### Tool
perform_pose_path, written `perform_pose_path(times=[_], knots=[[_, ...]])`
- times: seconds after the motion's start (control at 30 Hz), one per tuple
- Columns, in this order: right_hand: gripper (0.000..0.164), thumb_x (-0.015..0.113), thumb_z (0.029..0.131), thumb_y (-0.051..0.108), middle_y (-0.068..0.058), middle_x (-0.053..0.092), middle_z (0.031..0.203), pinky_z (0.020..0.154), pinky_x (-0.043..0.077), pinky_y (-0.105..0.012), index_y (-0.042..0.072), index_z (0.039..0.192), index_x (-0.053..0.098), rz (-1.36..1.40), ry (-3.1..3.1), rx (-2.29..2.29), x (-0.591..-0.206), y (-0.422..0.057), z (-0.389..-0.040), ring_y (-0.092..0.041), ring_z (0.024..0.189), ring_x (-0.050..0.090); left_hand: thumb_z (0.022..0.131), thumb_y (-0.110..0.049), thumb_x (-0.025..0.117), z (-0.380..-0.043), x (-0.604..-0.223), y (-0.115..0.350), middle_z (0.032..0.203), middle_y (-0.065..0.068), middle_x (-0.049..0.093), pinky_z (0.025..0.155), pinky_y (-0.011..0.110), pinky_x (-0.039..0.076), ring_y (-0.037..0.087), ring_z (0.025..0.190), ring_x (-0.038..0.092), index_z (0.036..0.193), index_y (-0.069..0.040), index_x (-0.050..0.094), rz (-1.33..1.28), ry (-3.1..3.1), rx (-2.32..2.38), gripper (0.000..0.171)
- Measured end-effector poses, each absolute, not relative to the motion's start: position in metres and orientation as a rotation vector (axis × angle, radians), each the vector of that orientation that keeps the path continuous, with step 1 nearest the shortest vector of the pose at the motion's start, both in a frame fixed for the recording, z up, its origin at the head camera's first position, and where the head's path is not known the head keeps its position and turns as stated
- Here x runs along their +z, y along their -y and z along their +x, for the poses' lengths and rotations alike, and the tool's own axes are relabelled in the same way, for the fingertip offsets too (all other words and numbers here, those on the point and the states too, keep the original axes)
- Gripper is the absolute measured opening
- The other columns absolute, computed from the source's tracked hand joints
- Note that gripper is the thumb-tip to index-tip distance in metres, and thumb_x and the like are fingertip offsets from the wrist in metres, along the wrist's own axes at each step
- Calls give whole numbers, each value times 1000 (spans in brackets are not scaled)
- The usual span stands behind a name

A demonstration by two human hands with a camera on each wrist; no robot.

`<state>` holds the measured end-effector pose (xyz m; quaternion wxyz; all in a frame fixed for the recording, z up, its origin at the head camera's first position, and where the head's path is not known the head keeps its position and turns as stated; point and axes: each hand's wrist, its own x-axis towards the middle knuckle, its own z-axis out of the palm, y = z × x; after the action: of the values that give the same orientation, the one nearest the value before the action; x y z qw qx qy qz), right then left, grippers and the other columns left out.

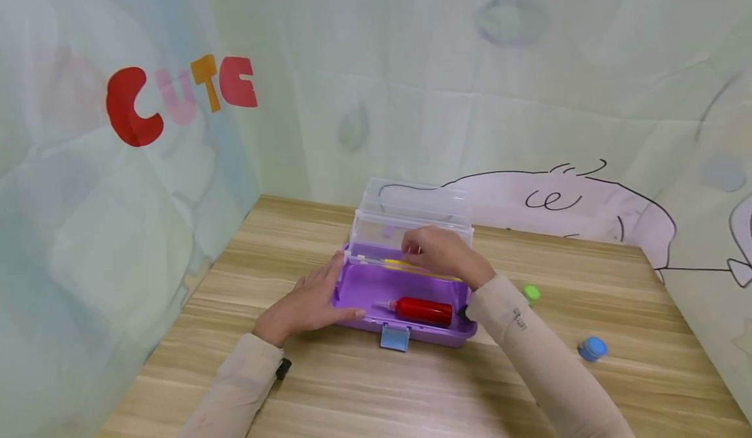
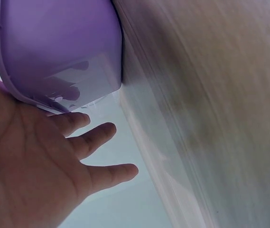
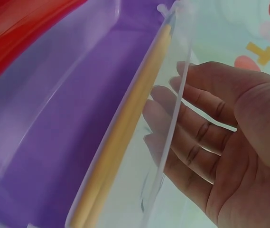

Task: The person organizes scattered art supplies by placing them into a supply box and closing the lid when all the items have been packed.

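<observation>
A purple storage box (image 1: 382,288) stands on the table with its clear lid (image 1: 420,193) raised. Inside lies a red squeeze bottle (image 1: 424,311) with a pointed nozzle. The clear upper tray (image 1: 358,260) holds slender yellow sticks (image 3: 120,137) with a narrow greyish end. My left hand (image 1: 314,299) rests against the box's left side, thumb at the front rim and other fingers extended and spread. My right hand (image 1: 440,252) is at the back of the tray; through its clear wall show the loosely bent fingers (image 3: 163,123), with nothing in the palm.
To the right of the box, a small green-lidded jar (image 1: 531,294) and a blue jar (image 1: 593,348) stand on the wooden table (image 1: 423,392). A blue latch (image 1: 394,337) hangs at the box's front. Printed cloth walls (image 1: 329,53) close off the back and left.
</observation>
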<state>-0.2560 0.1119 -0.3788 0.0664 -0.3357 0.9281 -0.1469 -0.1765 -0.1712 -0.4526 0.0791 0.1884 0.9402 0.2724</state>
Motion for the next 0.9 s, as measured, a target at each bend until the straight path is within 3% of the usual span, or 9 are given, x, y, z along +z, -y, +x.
perform_pose_path(times=[0.33,0.57,0.9], knots=[[12,71,96,20,3,73,99,83,56,-36,14,106,74,-1023,-2807,-549,-371,-138,-249,-15,93,67,83,-70,69,-176,-452,171,171,9,5,117,69,20,38,155,17,164,-12,-1,554,-2807,818,122],[21,70,95,12,1,72,103,82,58,-36,9,116,72,-971,-2778,-692,-364,-163,-242,-16,94,67,81,-73,67,-177,-451,171,171,9,5,117,69,20,38,155,16,164,-12,-3,557,-2805,820,125],[33,76,93,16,-2,72,105,85,59,-44,11,125,68,-907,-2847,-807,-358,-207,-229,-19,94,69,80,-77,65,-177,-452,171,171,12,8,117,69,20,39,154,17,164,-9,-1,571,-2806,827,126]])
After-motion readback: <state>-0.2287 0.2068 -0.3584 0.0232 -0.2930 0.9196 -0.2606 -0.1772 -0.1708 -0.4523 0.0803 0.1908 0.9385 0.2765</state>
